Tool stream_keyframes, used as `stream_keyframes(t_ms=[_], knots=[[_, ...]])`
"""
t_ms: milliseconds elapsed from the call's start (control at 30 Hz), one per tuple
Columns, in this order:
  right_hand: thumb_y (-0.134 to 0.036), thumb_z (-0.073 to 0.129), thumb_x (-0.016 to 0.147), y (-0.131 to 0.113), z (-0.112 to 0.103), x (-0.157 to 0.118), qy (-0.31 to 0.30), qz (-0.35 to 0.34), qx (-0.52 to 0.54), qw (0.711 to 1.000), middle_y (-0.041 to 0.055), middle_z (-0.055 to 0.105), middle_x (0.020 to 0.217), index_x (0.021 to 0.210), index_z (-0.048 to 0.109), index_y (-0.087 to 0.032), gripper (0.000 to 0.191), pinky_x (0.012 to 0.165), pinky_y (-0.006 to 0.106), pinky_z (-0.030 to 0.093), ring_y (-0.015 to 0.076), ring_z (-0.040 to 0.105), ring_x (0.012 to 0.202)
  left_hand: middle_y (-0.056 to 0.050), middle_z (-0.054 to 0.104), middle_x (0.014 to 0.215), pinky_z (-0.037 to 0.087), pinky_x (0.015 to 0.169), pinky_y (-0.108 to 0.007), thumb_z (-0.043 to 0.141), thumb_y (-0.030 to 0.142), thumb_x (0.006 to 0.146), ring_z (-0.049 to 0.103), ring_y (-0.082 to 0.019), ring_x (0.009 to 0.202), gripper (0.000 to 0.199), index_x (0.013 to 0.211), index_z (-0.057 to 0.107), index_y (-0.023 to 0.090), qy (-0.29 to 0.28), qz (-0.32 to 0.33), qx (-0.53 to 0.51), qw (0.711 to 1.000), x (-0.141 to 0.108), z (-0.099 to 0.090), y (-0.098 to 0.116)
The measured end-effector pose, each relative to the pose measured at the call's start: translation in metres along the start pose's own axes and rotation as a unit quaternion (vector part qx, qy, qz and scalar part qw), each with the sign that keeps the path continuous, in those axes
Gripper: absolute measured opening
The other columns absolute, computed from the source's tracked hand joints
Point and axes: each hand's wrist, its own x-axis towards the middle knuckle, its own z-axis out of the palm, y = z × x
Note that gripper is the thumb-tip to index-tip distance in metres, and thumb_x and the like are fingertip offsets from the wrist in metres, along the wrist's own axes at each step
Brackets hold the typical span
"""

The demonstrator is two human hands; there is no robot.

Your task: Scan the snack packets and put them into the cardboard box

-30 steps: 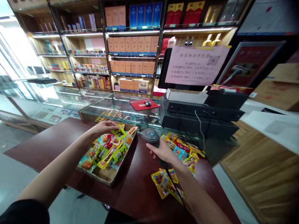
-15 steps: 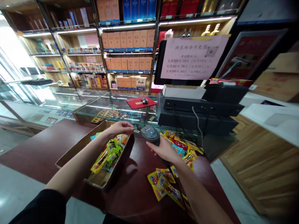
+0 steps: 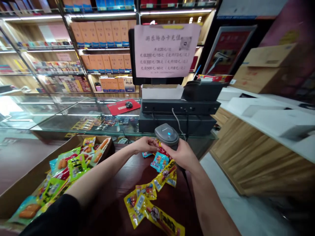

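Observation:
My right hand (image 3: 183, 154) is wrapped round a grey barcode scanner (image 3: 166, 133) with a blue light on top. Just left of the scanner, my left hand (image 3: 146, 145) has its fingers bent together at the small packets; what they pinch is too hidden to make out. Blue packets (image 3: 159, 161) and a red one (image 3: 162, 151) lie by the hands. Nearer on the dark red table (image 3: 110, 196) are several yellow snack packets (image 3: 147, 191). A cardboard box (image 3: 24, 173) at the left holds green and clear snack packets (image 3: 76, 166).
Behind the table runs a glass counter (image 3: 59, 121) with a red mat (image 3: 118, 107), a mouse (image 3: 128, 104) and black till equipment (image 3: 177, 109). A monitor bears a pink notice (image 3: 164, 52). White boxes (image 3: 283, 118) stand on a wooden counter at the right.
The view has swung right. My left hand has moved from above the cardboard box to the packets beside the scanner. My right hand still holds the scanner.

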Motion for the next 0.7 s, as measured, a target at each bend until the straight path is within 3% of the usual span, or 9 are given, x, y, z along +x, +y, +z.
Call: stream_keyframes(t_ms=[200,300,433,533,700], knots=[[-0.04,0.063,0.076,0.026,-0.037,-0.011,0.027,0.011,-0.004,1.0,0.0088,0.072,0.095,0.096,0.067,-0.016,0.031,0.078,0.03,0.05,0.022,0.066,0.087,-0.004,0.067,0.071,0.045,0.059,-0.023,0.073,0.041,0.064,0.06,-0.013,0.063,0.031,0.078,0.066,0.015,-0.021,0.014,0.053,0.998,0.043,0.036,-0.003],[-0.039,0.062,0.077,0.036,-0.051,-0.019,0.021,0.023,-0.02,0.999,0.0092,0.072,0.093,0.097,0.066,-0.016,0.03,0.075,0.03,0.05,0.0226,0.066,0.085,-0.004,0.066,0.074,0.047,0.065,-0.026,0.071,0.044,0.065,0.061,-0.016,0.07,0.032,0.081,0.067,0.016,0.007,0.063,0.172,0.983,0.058,0.058,-0.007],[-0.038,0.061,0.078,0.043,-0.063,-0.025,0.02,0.015,-0.033,0.999,0.0087,0.071,0.094,0.098,0.065,-0.017,0.029,0.076,0.03,0.05,0.0232,0.066,0.089,-0.01,0.064,0.103,0.042,0.091,-0.039,0.076,0.046,0.057,0.055,-0.029,0.103,0.047,0.094,0.069,0.019,0.046,0.145,0.395,0.906,0.068,0.085,-0.013],[-0.04,0.06,0.078,0.042,-0.063,-0.027,0.023,0.028,-0.037,0.999,0.0088,0.072,0.089,0.098,0.066,-0.018,0.03,0.072,0.03,0.05,0.0245,0.067,0.089,-0.012,0.055,0.12,0.036,0.097,-0.051,0.079,0.046,0.052,0.044,-0.036,0.117,0.055,0.1,0.068,0.023,0.017,0.119,0.512,0.85,0.066,0.095,-0.017],[-0.042,0.06,0.078,0.032,-0.049,-0.024,0.013,0.038,-0.023,0.999,0.0081,0.071,0.079,0.101,0.066,-0.017,0.034,0.066,0.03,0.051,0.024,0.068,0.082,-0.01,0.049,0.125,0.039,0.093,-0.052,0.075,0.044,0.059,0.04,-0.035,0.12,0.054,0.11,0.064,0.031,-0.007,0.1,0.566,0.818,0.041,0.085,-0.022]])
